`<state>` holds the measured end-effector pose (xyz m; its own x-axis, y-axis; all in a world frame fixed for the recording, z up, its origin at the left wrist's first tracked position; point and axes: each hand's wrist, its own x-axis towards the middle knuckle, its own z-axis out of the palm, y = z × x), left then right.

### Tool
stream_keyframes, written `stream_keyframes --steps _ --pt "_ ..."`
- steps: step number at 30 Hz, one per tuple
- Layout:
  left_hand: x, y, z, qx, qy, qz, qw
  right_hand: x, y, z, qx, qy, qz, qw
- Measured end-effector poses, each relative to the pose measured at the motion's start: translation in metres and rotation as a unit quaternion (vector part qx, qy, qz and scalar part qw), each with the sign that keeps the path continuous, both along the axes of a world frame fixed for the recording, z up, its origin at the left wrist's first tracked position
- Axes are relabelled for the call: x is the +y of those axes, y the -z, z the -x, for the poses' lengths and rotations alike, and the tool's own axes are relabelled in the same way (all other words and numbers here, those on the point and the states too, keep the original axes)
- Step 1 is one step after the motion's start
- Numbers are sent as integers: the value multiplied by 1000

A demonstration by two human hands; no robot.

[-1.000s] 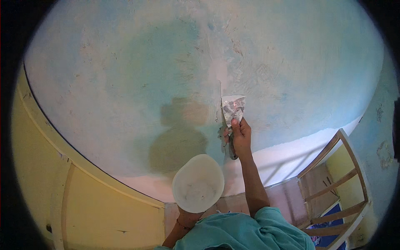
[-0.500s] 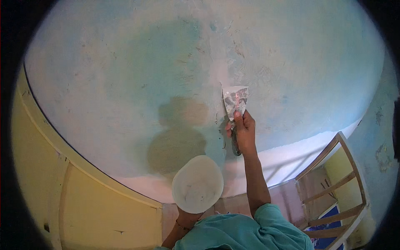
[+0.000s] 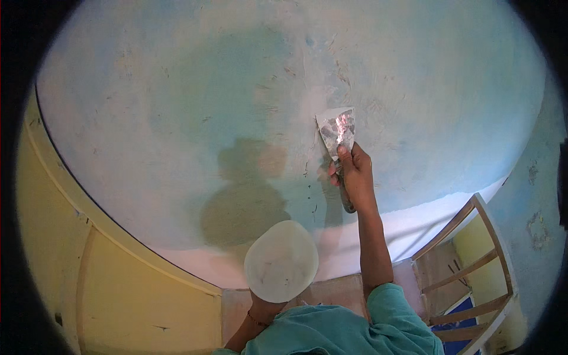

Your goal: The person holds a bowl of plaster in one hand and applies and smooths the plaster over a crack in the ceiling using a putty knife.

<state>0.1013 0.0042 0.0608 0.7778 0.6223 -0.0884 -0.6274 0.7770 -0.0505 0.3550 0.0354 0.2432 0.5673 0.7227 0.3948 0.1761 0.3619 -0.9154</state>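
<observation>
My right hand (image 3: 356, 174) is closed round the dark handle of a putty knife (image 3: 338, 125). Its broad blade, smeared with white filler, points up and lies close against the wall; whether it touches cannot be told. The wall (image 3: 414, 100) is patchy pale blue-green, with a whitish filled streak (image 3: 313, 103) just left of the blade and small scrapes around it. Low in the middle, my left hand (image 3: 267, 306) holds a whitish round bowl (image 3: 281, 263) from beneath, most of its fingers hidden by it. A few small specks show inside the bowl.
A wooden ladder-like frame with rungs (image 3: 494, 254) leans at the lower right, near a blue panel (image 3: 464, 319). Yellow cupboard-like panels (image 3: 148, 296) stand at the lower left. Below the wall's pink-white lower band (image 3: 195, 263) runs a tiled floor (image 3: 337, 291).
My right hand and the putty knife have moved slightly up and to the right along the wall. The left hand and bowl have stayed nearly in place.
</observation>
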Motion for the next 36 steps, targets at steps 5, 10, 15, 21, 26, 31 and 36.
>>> stream_keyframes --steps 5,10,15,21,26,31,36 --pt "1 -2 -5 36 -9 -57 998 0 -14 1 -17 8 11 1000" --pt "0 1 -6 75 -18 -114 990 1 -17 -1 -18 3 17 1000" --pt "-3 4 -2 118 -24 -170 978 2 -31 4 -28 20 27 999" --pt "-7 10 5 170 -28 -238 956 2 -39 6 -34 23 19 999" --pt "-6 3 2 219 -29 -301 928 9 -47 6 -22 -9 -26 999" --pt "-6 -10 0 198 -23 -236 951 -8 -48 0 -18 24 -66 997" --pt "-8 -21 6 184 -27 -162 969 -22 -9 4 32 46 -32 998"
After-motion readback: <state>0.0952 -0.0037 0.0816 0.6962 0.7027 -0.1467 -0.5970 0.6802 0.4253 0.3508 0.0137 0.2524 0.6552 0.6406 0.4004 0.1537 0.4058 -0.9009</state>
